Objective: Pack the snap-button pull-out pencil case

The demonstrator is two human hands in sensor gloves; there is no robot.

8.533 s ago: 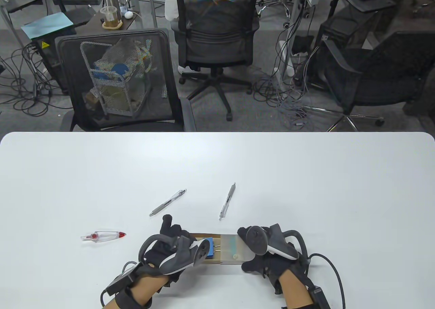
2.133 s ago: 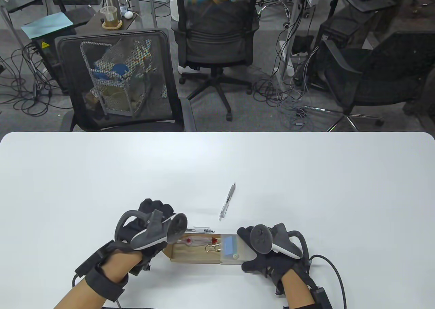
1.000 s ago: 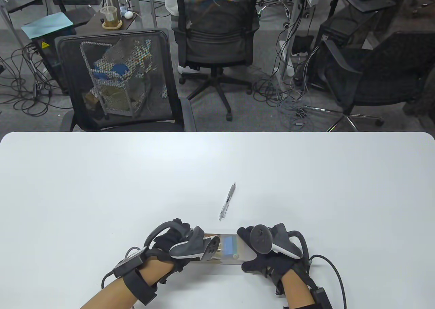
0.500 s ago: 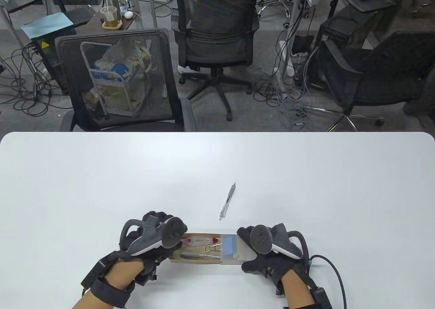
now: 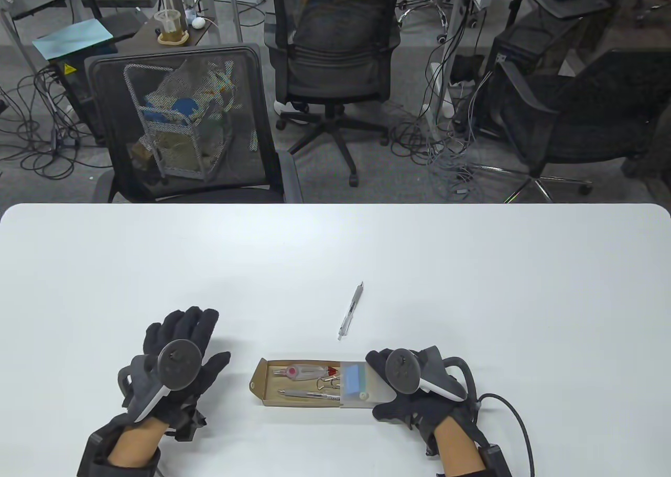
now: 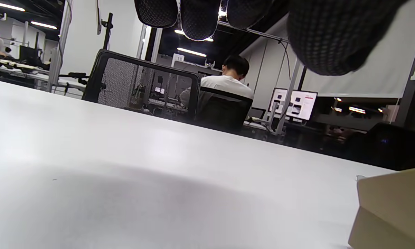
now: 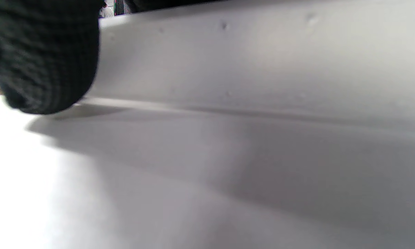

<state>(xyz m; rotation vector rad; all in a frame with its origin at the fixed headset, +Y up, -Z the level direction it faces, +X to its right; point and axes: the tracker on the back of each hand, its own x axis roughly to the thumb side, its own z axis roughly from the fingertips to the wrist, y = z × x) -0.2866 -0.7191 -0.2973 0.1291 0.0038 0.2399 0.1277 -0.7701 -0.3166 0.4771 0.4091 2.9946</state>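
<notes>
Left hand (image 5: 178,361) withdrew; case (image 5: 314,383) apart.

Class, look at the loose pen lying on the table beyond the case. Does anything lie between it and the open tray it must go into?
Nothing visible does. The pen lies on bare table just beyond the tray, whose top is open. The left hand rests off to the side, the right hand holds the sleeve.

case sleeve (image 5: 361,388) half under right hand (image 5: 414,388)

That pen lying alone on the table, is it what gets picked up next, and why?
Probably yes: the left hand is free, beside the open tray, which already holds a pen and correction tape. One pen lies outside while the right hand holds the sleeve.
</notes>
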